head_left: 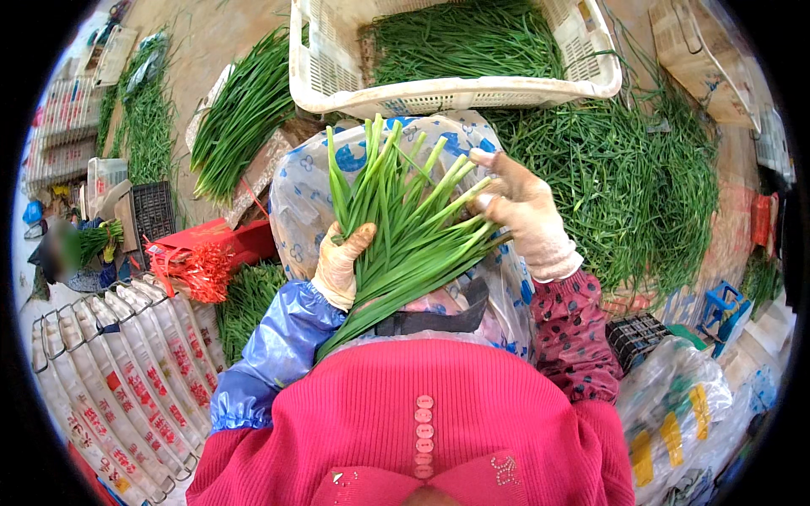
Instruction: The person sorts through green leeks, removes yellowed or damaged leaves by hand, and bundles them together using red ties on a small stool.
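Observation:
A loose bunch of garlic chives (405, 219) fans out over my lap, pale cut ends pointing up and to the right. Gloved and closed round its left side is my left hand (340, 263), thumb laid across the leaves. At the pale ends on the right, my right hand (525, 211) has its thumb and forefinger spread apart; its glove is stained brown at the fingers. Some stalk ends lie close to or against those fingertips. Under the bunch, a clear plastic sheet with blue prints (299, 190) covers my lap.
Straight ahead stands a white plastic crate (456, 91) with chives inside. A big heap of chives (624, 185) lies on the right. Another sheaf (245, 110), red ties (198, 266) and a stack of white printed packaging (126, 379) are on the left. Another person works far left.

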Demonstrator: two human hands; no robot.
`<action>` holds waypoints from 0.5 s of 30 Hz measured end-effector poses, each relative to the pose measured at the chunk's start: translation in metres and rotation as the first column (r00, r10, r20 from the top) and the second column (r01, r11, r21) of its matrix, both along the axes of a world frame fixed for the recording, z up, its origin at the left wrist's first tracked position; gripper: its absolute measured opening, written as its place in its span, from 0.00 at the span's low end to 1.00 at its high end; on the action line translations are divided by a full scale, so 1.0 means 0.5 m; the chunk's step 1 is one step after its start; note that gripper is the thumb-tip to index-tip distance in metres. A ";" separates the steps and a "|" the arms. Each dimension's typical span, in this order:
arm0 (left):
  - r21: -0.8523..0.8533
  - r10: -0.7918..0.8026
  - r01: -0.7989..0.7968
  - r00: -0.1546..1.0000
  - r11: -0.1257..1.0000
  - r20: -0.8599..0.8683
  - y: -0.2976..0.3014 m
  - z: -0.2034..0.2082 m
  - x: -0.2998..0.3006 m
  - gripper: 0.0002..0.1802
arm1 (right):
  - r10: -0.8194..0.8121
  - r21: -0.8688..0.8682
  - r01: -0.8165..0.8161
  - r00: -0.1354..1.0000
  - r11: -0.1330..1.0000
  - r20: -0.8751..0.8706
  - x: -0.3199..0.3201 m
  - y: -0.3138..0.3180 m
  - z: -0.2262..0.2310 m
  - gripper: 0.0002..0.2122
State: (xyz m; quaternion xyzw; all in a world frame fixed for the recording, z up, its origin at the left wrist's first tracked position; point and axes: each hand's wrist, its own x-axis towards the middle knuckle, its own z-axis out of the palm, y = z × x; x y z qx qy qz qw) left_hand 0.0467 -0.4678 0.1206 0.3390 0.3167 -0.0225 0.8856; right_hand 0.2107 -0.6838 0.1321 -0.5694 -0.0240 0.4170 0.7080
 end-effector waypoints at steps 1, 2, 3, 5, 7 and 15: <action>0.004 0.004 -0.004 1.000 1.000 -0.008 0.000 -0.003 -0.002 0.22 | -0.072 0.079 0.074 0.997 0.994 -0.031 0.005 -0.011 -0.008 0.22; 0.007 0.004 -0.003 1.000 1.000 -0.012 0.000 -0.006 -0.004 0.21 | -0.202 0.099 0.213 0.974 0.972 -0.107 0.007 -0.019 -0.002 0.20; 0.012 0.005 -0.005 1.000 1.000 -0.013 -0.001 -0.009 -0.005 0.21 | -0.313 0.261 0.364 0.924 0.894 -0.218 0.024 -0.037 -0.018 0.18; 0.024 -0.036 0.036 0.999 0.999 0.007 0.003 -0.012 -0.006 0.20 | -0.538 0.328 0.581 0.814 0.745 -0.220 0.077 -0.085 -0.042 0.16; 0.055 -0.006 0.006 1.000 0.998 0.003 -0.003 -0.006 -0.005 0.20 | -0.580 0.094 0.577 0.776 0.811 0.248 0.109 -0.091 -0.014 0.14; 0.235 -0.020 0.023 1.000 0.972 -0.017 -0.019 0.007 -0.003 0.22 | 0.576 -0.587 0.241 0.122 0.773 0.808 0.035 0.126 0.093 0.17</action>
